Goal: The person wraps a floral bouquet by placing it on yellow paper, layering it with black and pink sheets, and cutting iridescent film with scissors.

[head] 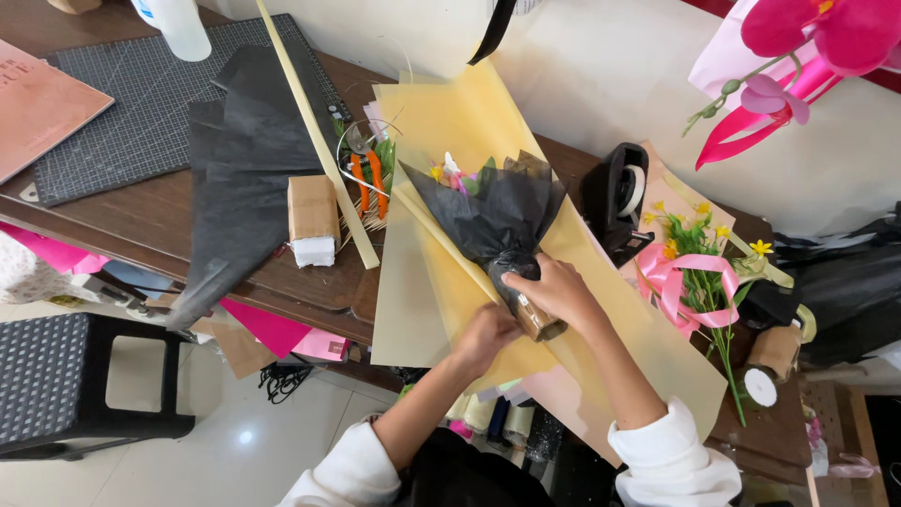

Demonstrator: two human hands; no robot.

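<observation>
A small bouquet wrapped in black tissue paper (496,214) lies on several sheets of pale yellow wrapping paper (469,122) on a dark wooden table (141,225). Small yellow, white and pink flowers (449,171) show at its open top. My right hand (554,289) grips the narrow stem end of the bouquet, where a brown band (537,319) is wound. My left hand (486,336) pinches the edge of the yellow paper just below and left of that stem end.
A black tape dispenser (615,199) stands right of the bouquet. Another bunch of yellow flowers with a pink ribbon (694,277) lies further right. Left are a black paper sheet (246,160), a brown-and-white block (313,221), orange-handled scissors (369,180), a cutting mat (122,122) and a stool (84,385).
</observation>
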